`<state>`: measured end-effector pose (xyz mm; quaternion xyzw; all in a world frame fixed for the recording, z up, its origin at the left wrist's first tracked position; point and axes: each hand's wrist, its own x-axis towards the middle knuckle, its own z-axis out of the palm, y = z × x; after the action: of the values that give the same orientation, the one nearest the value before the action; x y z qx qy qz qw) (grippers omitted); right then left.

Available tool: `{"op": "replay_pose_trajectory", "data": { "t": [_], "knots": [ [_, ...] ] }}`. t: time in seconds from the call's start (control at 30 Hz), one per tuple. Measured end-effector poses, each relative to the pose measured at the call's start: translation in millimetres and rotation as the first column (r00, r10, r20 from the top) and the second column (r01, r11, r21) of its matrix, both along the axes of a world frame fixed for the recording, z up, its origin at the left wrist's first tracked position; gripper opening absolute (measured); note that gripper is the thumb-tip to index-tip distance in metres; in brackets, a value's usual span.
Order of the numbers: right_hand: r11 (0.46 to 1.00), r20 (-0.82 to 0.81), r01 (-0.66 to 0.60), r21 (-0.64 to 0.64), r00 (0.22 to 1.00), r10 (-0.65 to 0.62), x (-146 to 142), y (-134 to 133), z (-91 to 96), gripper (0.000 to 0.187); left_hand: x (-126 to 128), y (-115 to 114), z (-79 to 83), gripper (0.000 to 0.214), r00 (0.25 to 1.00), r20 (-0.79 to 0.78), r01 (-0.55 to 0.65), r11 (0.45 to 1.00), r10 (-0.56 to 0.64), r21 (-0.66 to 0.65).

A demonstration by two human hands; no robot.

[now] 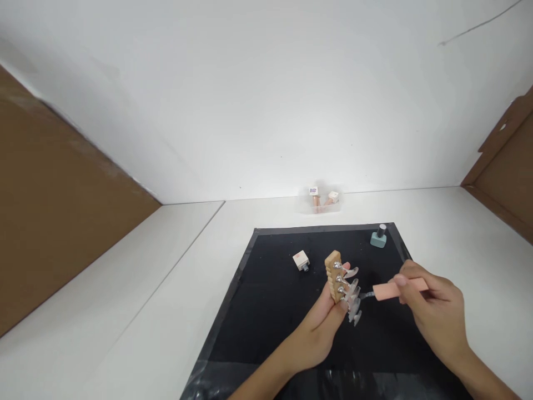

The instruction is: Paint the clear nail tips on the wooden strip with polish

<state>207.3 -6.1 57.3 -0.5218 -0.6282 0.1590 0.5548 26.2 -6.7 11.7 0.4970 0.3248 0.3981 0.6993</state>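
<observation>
My left hand [322,322] is closed around a small wooden block [333,276] that carries a row of metal clips with clear false nails [353,300] sticking out to the right. My right hand [433,311] pinches a pink rectangular nail-polish brush cap [387,291]; its thin brush tip points left and reaches the clear nails. Both hands hover over a black mat [275,311].
On the mat lie a small cream polish bottle [301,260] on its side and an upright pale-green bottle with a dark cap [378,238]. A clear tray holding two pinkish bottles [321,201] stands against the white wall. Brown cardboard panels [62,222] flank both sides.
</observation>
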Motion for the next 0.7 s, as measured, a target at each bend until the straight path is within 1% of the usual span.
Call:
{"op": "replay_pose_trajectory", "data": {
  "t": [0.1, 0.17, 0.23, 0.33, 0.43, 0.53, 0.6, 0.7],
  "knots": [
    [0.989, -0.030, -0.149, -0.006, 0.988, 0.149, -0.2, -0.3, 1.0, 0.031, 2.0, 0.9, 4.9, 0.059, 0.997, -0.083, -0.007, 1.000, 0.006, -0.008],
    [0.980, 0.002, -0.197, -0.008, 0.980, 0.197, -0.7, -0.4, 0.9, 0.028, 3.4, 1.3, 7.9, 0.061, 0.994, -0.113, 0.006, 1.000, -0.008, -0.012],
    [0.985, 0.042, -0.174, -0.008, 0.984, 0.174, -1.2, -0.1, 0.4, 0.027, 4.2, 1.3, 9.1, 0.062, 0.989, -0.144, 0.019, 1.000, -0.021, -0.017],
    [0.996, 0.075, -0.086, 0.014, 0.994, 0.085, -1.6, 0.5, -0.8, 0.028, 3.7, 0.6, 7.0, 0.062, 0.985, -0.169, 0.027, 0.999, -0.030, -0.017],
    [0.998, 0.097, -0.032, 0.045, 0.995, 0.028, -1.3, 0.9, -1.5, 0.030, 2.2, -0.2, 2.9, 0.062, 0.985, -0.171, 0.022, 1.000, -0.024, -0.013],
    [0.999, 0.088, 0.016, 0.042, 0.996, -0.020, -0.5, 0.4, -0.4, 0.035, 1.0, 0.0, 1.2, 0.061, 0.990, -0.142, 0.011, 1.000, -0.013, -0.013],
    [1.000, 0.050, 0.012, 0.022, 0.999, -0.013, 0.1, 0.1, 1.4, 0.037, 0.7, 0.6, 2.2, 0.061, 0.992, -0.129, 0.007, 1.000, -0.009, -0.017],
    [0.994, 0.020, -0.111, -0.012, 0.994, 0.112, 0.5, 0.1, 3.7, 0.035, 1.2, 1.2, 5.3, 0.061, 0.989, -0.147, 0.010, 1.000, -0.013, -0.022]
  ]
}}
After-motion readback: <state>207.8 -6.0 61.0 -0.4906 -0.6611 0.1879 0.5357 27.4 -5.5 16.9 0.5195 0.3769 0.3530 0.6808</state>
